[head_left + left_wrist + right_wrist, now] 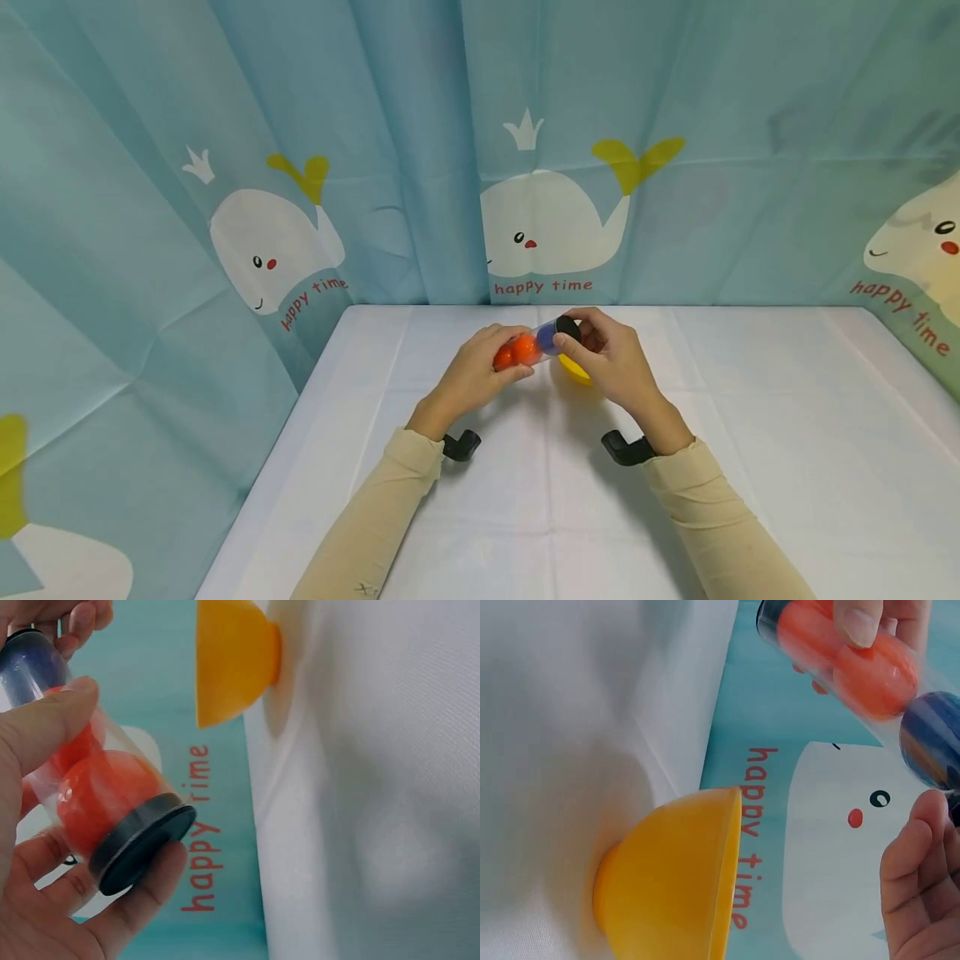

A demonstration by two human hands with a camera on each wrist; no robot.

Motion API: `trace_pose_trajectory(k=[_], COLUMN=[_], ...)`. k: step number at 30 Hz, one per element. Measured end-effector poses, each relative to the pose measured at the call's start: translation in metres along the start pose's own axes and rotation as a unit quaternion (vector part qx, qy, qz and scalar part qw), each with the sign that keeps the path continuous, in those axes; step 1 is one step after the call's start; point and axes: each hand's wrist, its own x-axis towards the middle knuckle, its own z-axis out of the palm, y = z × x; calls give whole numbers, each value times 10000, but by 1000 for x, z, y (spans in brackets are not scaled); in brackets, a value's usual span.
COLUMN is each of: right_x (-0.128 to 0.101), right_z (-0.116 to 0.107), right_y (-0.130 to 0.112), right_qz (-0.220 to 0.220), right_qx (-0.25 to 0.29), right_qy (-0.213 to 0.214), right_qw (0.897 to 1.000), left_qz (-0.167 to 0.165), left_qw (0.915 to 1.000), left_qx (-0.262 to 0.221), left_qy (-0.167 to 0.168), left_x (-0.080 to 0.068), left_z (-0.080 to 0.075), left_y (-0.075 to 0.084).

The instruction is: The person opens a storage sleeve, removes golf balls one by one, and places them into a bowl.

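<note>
Both hands grip the clear plastic tube (532,346) of orange and blue balls: left hand (472,375) wraps the base, right hand (611,358) pinches the black cap (567,328). Risk: cap pops, balls miss the yellow plastic bowl (574,368) and roll off the white table (750,467).

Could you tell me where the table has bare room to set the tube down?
The white table is bare right of the right hand, left of the left hand, and between the sleeves. It is crowded at centre, where both hands hold the tube above the yellow bowl.
</note>
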Motion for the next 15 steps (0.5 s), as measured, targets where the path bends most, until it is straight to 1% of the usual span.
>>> trace_pose_trajectory(k=[7,11,15], right_x=[1,1,1], right_z=[0,1,0], right_y=[-3,-3,-2], right_qz=[132,188,251], right_qx=[19,41,26], right_qy=[152,194,134], right_qw=[9998,9996,9996], left_qz=[-9,-97,-118], left_qw=[9990,9977,9960], left_qx=[-418,-659,-877], left_qy=[163,113,79], left_x=[1,2,3], left_z=[5,6,3], left_y=[-4,-5,-7])
